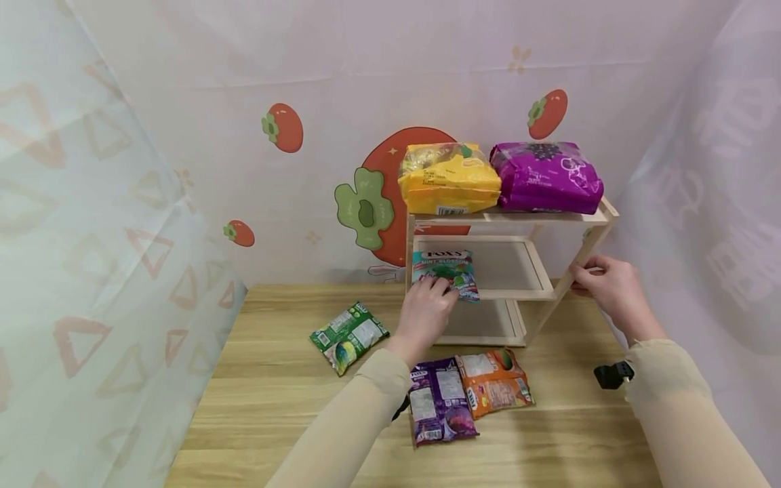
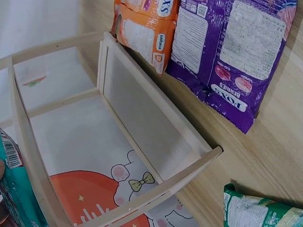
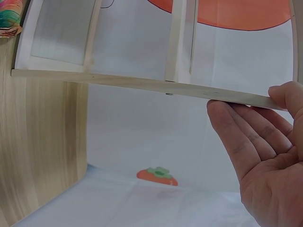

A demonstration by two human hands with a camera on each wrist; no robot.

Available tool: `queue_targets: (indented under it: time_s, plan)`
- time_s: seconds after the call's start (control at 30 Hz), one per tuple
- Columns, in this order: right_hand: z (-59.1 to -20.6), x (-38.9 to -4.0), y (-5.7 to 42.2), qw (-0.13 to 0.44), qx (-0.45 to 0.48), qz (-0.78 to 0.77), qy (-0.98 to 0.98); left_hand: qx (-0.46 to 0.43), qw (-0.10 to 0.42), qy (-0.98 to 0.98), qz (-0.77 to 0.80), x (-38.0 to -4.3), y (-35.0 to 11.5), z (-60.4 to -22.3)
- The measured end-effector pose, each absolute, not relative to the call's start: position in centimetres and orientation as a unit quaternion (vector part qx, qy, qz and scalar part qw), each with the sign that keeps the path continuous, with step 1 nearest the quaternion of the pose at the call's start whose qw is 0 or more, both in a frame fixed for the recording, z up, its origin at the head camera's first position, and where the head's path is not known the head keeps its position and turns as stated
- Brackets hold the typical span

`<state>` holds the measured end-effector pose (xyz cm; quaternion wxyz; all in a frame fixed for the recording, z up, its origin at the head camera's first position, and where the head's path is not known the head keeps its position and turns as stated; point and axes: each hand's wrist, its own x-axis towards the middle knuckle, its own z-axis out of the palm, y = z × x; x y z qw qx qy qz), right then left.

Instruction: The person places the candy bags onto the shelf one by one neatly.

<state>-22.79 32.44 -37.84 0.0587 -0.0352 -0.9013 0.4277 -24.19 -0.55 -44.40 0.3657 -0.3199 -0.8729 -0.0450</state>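
My left hand [image 1: 425, 312] holds a teal candy bag [image 1: 448, 259] marked FOX'S Mint Blossom at the left side of a wooden shelf rack's [image 1: 533, 295] middle tier. In the left wrist view only a strip of the teal bag [image 2: 18, 182] shows, with a bit of a fingertip on it. My right hand [image 1: 613, 291] grips the rack's right upright. From the right wrist view, the thumb lies on one side of this wooden post [image 3: 128, 81] and the fingers [image 3: 232, 130] on the other.
A yellow bag [image 1: 451, 183] and a purple bag [image 1: 545, 179] sit on the top tier. On the table lie a green bag [image 1: 350, 337], a dark purple bag [image 1: 441, 400] and an orange bag [image 1: 495, 381]. A small black object [image 1: 613, 375] lies near my right sleeve.
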Motion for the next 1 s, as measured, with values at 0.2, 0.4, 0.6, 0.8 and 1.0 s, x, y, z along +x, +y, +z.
queue_targets:
  time_s: [0.2,0.4,0.6,0.8,1.0]
  plan:
    - [-37.8,-22.7,32.5,0.058,-0.033,0.429,-0.901,-0.319,0.376,-0.869,-0.034,-24.6,-0.4,-44.4]
    - [-37.9,-22.6,32.5,0.063,-0.034,0.432,-0.899,-0.318,0.379,-0.869,-0.035,-24.9,-0.3,-44.3]
    - [-38.0,-22.7,32.3,0.074,-0.029,0.444,-0.892,-0.307,0.388,-0.869,-0.031,-25.2,-0.3,-44.5]
    - [-38.1,-22.8,32.2,0.081,-0.024,0.452,-0.888,-0.298,0.377,-0.877,-0.026,-25.1,-0.2,-44.3]
    - [-38.1,-22.8,32.2,0.076,-0.028,0.45,-0.889,-0.287,0.36,-0.888,-0.015,-25.3,-0.2,-44.2]
